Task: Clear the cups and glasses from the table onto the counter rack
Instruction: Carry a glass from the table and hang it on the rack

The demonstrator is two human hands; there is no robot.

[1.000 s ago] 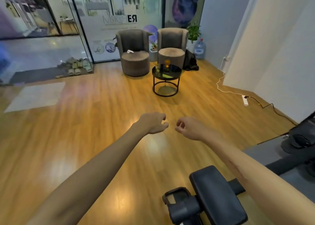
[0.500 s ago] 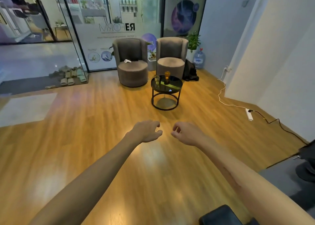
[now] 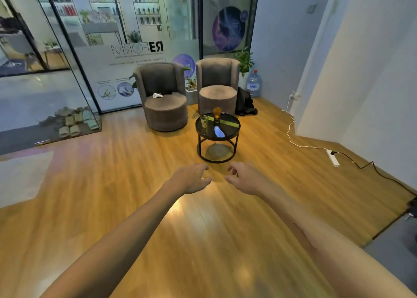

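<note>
Closer now than a second ago: the round black worktop (image 3: 234,132) sits larger and lower in the head view, and the dark equipment at the bottom edge has dropped out of sight. Two grey armchairs (image 3: 164,99) stand behind the worktop, against the glass partition.

On the worktop, the amber stemmed glass (image 3: 217,115) stands upright toward the far side; the clear tumbler (image 3: 204,121) stands just beside it, to its left, apart from it.

Left hand (image 3: 191,178) and right hand (image 3: 244,177) are extended side by side over the floor, fingers loosely curled, holding nothing, well short of the worktop.

Judgement: approach step. Recommend halting at the near rim, then one glass per hand, gripped low on the body; the stemmed glass looks top-heavy.
</note>
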